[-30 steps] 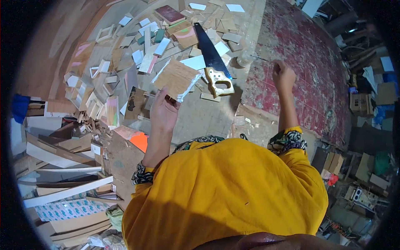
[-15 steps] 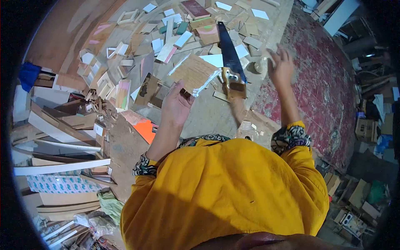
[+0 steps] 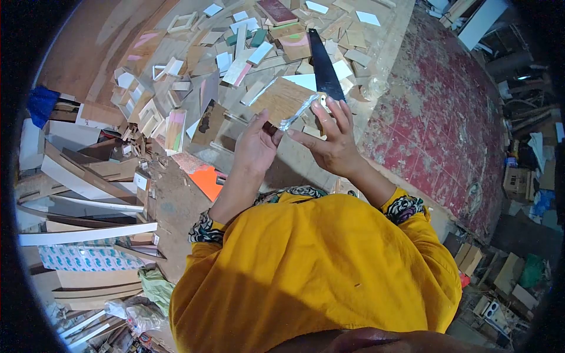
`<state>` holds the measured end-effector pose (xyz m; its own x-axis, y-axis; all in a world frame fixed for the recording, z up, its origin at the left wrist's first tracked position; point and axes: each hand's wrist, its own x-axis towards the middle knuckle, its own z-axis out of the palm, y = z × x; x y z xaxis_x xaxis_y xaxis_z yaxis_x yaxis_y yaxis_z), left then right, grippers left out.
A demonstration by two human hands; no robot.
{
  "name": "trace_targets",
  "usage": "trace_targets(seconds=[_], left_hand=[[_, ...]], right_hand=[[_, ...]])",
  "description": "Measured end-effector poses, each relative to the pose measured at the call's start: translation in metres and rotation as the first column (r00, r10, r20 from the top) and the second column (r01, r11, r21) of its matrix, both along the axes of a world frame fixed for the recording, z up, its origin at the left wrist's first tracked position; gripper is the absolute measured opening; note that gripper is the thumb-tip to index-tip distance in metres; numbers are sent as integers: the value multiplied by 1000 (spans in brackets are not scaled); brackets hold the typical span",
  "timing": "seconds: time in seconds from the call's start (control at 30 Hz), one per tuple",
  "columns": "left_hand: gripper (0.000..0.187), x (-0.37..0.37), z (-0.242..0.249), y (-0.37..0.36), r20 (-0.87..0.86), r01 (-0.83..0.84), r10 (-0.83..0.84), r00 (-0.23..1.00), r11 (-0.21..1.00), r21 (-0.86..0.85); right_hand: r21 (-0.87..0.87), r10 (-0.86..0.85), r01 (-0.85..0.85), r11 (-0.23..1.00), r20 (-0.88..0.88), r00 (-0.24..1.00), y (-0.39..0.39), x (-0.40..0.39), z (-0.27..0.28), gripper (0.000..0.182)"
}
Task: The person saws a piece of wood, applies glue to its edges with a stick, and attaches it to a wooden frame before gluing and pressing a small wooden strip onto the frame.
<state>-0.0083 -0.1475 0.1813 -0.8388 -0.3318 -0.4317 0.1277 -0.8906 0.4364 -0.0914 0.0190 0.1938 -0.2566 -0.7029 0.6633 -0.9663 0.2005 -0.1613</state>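
Note:
My left hand (image 3: 256, 146) grips a square wooden board (image 3: 283, 101) by its near edge, thumb on top. Shiny silvery material (image 3: 298, 114) runs along the board's right edge, and a pale strip shows on the left one. Over at that right edge is my right hand (image 3: 334, 141), its fingers spread and the fingertips right at the silvery strip. Beyond it lies a handsaw (image 3: 325, 67) with a black blade, its wooden handle mostly hidden behind my right hand.
Wood offcuts cover the worktable, among them a dark red block (image 3: 275, 12) and a green piece (image 3: 258, 38). An orange sheet (image 3: 206, 183) lies by the near edge. Curved boards (image 3: 88, 234) are stacked at left. On the right is a dusty red surface (image 3: 432, 129).
My right hand has swung in from the right to the board's silvery edge, now covering the saw handle. The board in my left hand has shifted slightly right.

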Motion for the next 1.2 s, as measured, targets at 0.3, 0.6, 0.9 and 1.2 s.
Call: trace_targets(seconds=[0.3, 0.6, 0.9, 1.2], left_hand=[[21, 3, 8, 4, -50, 6, -11, 999, 995, -96], [23, 6, 6, -2, -47, 55, -63, 997, 988, -146], [30, 5, 4, -2, -8, 54, -56, 998, 986, -160], [38, 19, 9, -5, -51, 294, -298, 953, 953, -75]], right_hand=[[25, -75, 76, 997, -12, 997, -3, 4, -1, 49], [-67, -187, 192, 979, 72, 980, 9, -20, 6, 48], [-109, -255, 282, 953, 215, 943, 18, -38, 4, 39], [-78, 149, -128, 989, 432, 890, -2, -57, 18, 44]])
